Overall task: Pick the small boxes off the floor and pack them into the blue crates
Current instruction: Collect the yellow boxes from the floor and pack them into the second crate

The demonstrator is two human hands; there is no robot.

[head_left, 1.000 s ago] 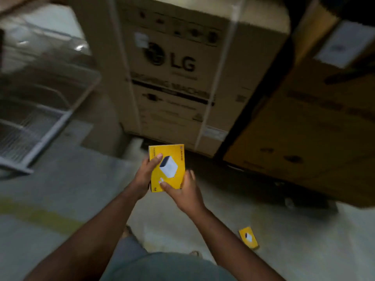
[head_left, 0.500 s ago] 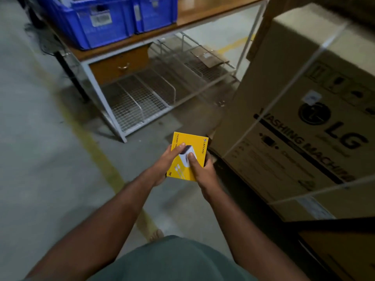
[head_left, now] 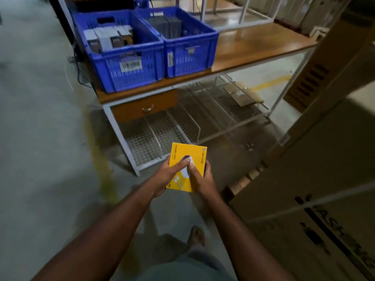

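Both hands gripped a small flat yellow cardboard box in front of the body, above the grey concrete floor. The left hand curled round its left edge with the thumb laid across the printed face; the right hand clasped the right edge, thumb also on top. Ahead, two blue slotted plastic crates stood side by side on the wooden counter, both partly filled with upright boxes. A large brown cardboard carton stood at the right.
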